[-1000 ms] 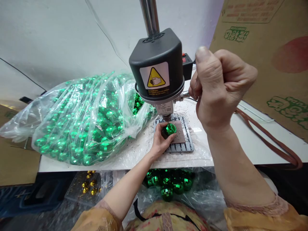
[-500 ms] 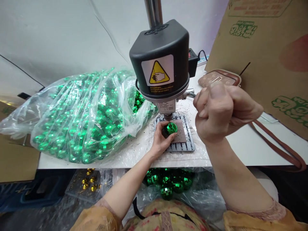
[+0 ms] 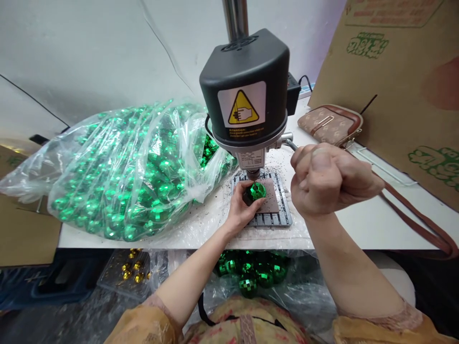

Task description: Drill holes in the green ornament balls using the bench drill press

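Note:
A shiny green mirror ball sits on a pinkish pad over the slotted metal base plate of a drill press. My left hand holds the ball from its left and front, thumb and fingers closed round it. Right above the ball is the drill chuck; the bit's tip meets or nearly meets the ball's top. My right hand is wrapped in a fist round the press's feed lever, most of which the fist hides.
A large clear bag of green mirror balls lies left on the white table. A brown patterned pouch and a cardboard box stand right. More green balls lie below the table edge, gold balls lower left. Dark shavings surround the base.
My right hand has moved down with the lever, showing more of the pouch. My left hand and the ball stay in place under the chuck. The view has shifted slightly.

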Motion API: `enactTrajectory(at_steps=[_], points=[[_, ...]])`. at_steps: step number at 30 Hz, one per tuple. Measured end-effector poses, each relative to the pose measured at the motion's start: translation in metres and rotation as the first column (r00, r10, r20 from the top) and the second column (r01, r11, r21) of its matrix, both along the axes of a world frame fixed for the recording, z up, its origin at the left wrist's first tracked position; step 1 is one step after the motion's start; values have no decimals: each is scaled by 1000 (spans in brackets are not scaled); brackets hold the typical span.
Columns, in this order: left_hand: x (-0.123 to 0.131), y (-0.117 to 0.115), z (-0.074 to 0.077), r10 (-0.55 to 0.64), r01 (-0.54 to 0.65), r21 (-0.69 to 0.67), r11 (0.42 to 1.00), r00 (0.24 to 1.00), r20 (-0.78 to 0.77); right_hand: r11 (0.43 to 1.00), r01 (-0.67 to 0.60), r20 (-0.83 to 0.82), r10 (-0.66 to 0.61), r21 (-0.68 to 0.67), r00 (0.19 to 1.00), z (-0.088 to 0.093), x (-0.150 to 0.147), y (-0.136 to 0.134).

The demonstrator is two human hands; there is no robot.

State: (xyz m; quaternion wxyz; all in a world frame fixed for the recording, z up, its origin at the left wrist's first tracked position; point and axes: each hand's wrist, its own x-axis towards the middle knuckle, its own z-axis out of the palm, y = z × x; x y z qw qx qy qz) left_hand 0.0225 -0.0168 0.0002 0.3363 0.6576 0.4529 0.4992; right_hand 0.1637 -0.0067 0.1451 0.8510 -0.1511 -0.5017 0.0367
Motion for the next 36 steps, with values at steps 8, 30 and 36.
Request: enactTrajectory(at_steps=[8, 30, 36], points=[[2, 0, 1, 22, -21, -14, 1000, 999, 37, 995, 11, 98, -21, 97, 995, -17, 8, 5], [-55, -128, -11, -46, 354, 489, 797, 843, -536, 971, -86, -5, 87, -222, 996, 57, 4, 15], [-94, -159, -20, -306, 294, -118, 949, 947, -102, 962, -85, -24, 81, -259, 996, 57, 4, 13]])
